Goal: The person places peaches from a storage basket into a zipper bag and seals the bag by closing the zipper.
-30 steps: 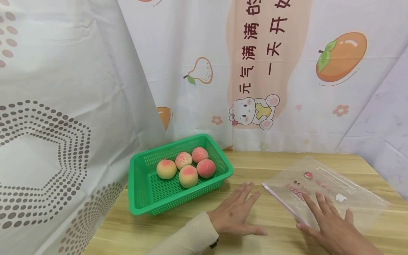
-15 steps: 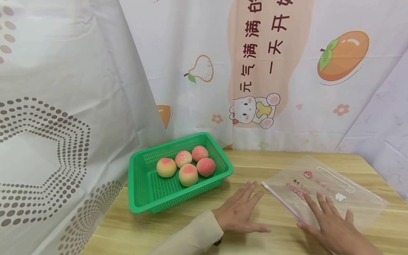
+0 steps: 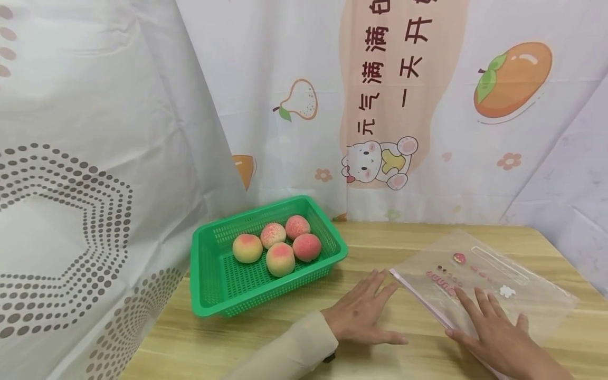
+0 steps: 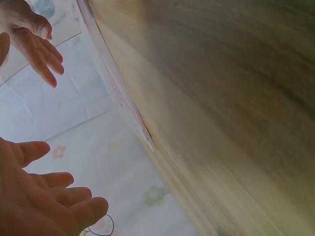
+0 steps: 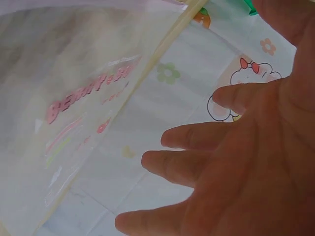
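Where the scene starts, far left: greyish-white curtain [image 3: 157, 158] with brown dot patterns, just hanging there.
Green rectangular perforated-plastic basket [image 3: 201, 274]: sits on the light wood-grain table [image 3: 190, 348], five round pink-and-yellow peaches [image 3: 281, 259] bunched inside.
Left hand [image 3: 363, 311]: cream sleeve [image 3: 299, 343], hovering over the table just right of the basket. Fingers loosely spread, thumb stuck out wide, nothing held.
Clear flat plastic zip bag [image 3: 480, 269]: lying on the table at the right, pink lettering on it, lilac zip strip [image 3: 423, 299] along the side facing the left hand.
Right hand [image 3: 499, 338]: fingers spread above the bag's near part, not pinching anything. Its wrist view shows the fingertips off the plastic, though I can't tell how high.
Hands vs bag: imo this is a ready pose, no grip made yet. Any work on the bag would call for lowering both hands and pinching the thin film beside the strip, since flat plastic slides easily.
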`<action>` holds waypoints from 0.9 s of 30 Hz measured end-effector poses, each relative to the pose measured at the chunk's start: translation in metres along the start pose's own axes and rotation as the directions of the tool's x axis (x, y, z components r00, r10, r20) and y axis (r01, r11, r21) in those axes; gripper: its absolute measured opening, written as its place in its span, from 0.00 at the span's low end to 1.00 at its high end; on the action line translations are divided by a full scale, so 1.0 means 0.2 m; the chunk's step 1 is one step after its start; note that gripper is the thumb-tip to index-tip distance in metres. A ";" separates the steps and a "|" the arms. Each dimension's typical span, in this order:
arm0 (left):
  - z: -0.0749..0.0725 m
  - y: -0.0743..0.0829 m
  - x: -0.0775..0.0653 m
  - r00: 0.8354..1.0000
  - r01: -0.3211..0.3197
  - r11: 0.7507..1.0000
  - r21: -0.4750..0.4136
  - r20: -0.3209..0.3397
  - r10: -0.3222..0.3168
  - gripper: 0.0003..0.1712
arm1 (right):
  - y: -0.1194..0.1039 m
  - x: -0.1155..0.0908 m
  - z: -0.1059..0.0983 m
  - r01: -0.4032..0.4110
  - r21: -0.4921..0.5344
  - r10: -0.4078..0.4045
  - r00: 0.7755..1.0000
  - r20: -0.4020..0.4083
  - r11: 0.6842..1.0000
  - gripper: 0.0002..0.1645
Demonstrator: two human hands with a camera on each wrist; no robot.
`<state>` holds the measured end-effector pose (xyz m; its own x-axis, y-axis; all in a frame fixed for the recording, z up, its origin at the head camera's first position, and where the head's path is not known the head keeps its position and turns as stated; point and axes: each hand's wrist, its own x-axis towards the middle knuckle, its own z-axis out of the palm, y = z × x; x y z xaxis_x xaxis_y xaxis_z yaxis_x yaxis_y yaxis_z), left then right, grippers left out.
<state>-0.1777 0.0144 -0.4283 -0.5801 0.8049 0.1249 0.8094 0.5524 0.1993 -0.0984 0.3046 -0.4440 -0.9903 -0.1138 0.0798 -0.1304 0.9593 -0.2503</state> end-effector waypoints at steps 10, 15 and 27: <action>0.01 -0.01 0.02 1.000 -0.008 1.000 -0.024 -0.008 0.008 0.58 | 0.01 0.01 0.01 0.004 0.031 -0.004 1.000 0.014 1.000 0.55; 0.02 -0.01 0.03 1.000 -0.012 1.000 -0.026 -0.008 0.012 0.59 | 0.02 0.02 0.02 0.016 0.013 -0.016 1.000 0.019 1.000 0.54; 0.05 0.00 0.06 1.000 -0.010 0.999 -0.051 0.017 0.011 0.59 | 0.04 0.02 0.05 0.019 0.019 -0.019 1.000 0.013 1.000 0.52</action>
<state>-0.1843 0.0258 -0.4359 -0.5698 0.8143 0.1106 0.8094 0.5327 0.2472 -0.1048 0.3092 -0.4543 -0.9882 -0.1357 0.0717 -0.1501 0.9518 -0.2675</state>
